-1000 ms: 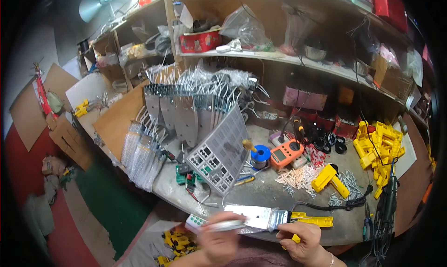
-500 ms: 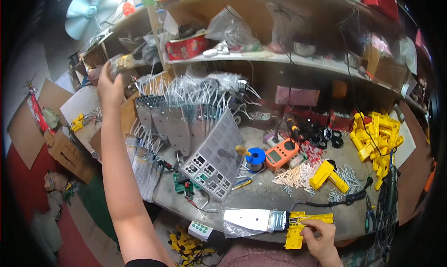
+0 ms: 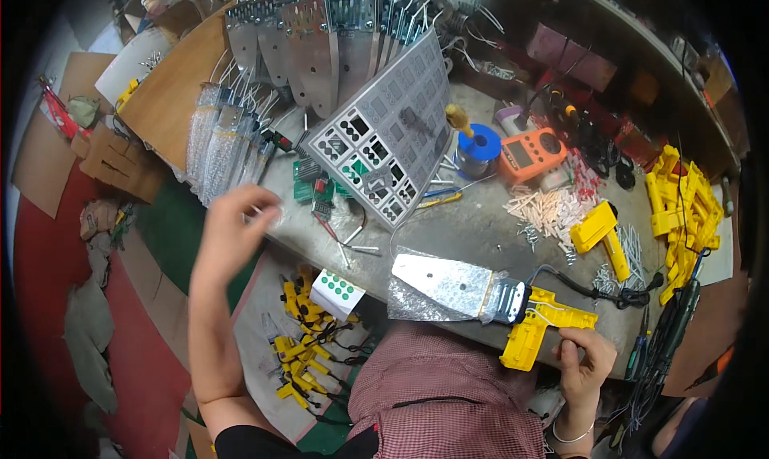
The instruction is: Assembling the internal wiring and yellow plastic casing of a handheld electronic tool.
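Note:
An open yellow plastic handle shell lies at the bench's front edge, a white wire running inside it. My right hand has its thumb and forefinger closed at the shell's lower edge, near the wire. Joined to the shell is a flat metal blade plate, partly in clear plastic wrap, pointing left. My left hand is up off the bench's left front edge, fingers pinched around something small and pale that I cannot make out. Just beyond it hang bubble-wrapped pieces with white wires.
A leaning sheet of printed panels stands mid-bench, with green circuit boards beside it. Behind are a blue solder spool, an orange multimeter and loose screws. Yellow shells are piled right; yellow parts lie below the bench.
My left hand has come down and toward me from the far-left shelf area, its fingers now pinched. The view has tilted down. My right hand has shifted slightly along the yellow handle shell.

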`<state>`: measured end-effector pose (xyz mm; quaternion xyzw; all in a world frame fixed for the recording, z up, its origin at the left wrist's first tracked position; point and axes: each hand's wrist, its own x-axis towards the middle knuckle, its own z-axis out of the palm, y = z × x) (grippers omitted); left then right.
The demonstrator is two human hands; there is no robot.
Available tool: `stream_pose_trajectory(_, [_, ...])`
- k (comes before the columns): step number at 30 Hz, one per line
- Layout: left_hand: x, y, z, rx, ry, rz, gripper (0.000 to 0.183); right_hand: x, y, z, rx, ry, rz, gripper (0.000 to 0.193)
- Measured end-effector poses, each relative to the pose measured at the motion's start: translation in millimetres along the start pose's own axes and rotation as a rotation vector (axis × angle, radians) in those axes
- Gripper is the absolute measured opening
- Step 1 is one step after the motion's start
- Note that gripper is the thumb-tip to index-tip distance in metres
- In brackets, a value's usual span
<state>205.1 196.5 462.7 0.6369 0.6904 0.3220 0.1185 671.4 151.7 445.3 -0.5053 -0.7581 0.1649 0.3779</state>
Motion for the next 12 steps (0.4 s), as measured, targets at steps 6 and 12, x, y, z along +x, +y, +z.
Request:
stream_pose_trajectory(6, [-4,-6,62,0.486,0.085,0.368,0.027,-5,-6,-5,0.009,0.031,-0.050,0.008])
stream_pose_trajectory(12, [2,-37,72,0.587,0.155,0.576,0.047,-12,0,-12,-0.005,0.055,-0.059,0.007])
